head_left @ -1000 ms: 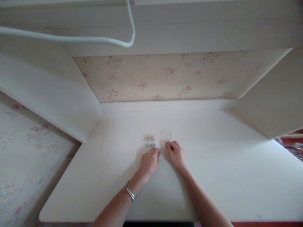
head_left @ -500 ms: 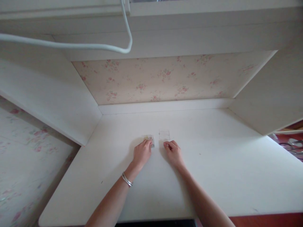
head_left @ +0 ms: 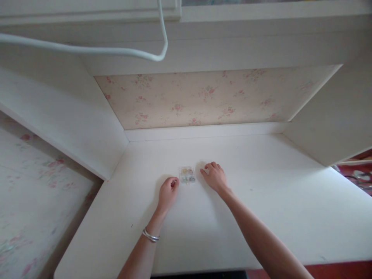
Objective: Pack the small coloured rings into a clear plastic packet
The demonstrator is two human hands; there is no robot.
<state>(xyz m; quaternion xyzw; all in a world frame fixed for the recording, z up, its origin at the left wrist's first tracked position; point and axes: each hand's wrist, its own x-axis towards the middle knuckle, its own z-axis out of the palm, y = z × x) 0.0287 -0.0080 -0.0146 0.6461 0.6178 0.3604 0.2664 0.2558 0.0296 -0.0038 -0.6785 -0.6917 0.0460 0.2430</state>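
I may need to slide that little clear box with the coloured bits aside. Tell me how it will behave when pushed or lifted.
The small clear box looks like stiff plastic, so it should hold its shape. It lies flat on the smooth white desk, so it will likely slide, not roll or tip. Being tiny, it is probably light; its coloured contents may shift if tilted.

Both forearms are bare, without sleeves. The left hand [head_left: 167, 191] has thin silver bangles [head_left: 150, 235] at its wrist, lower centre of the frame.
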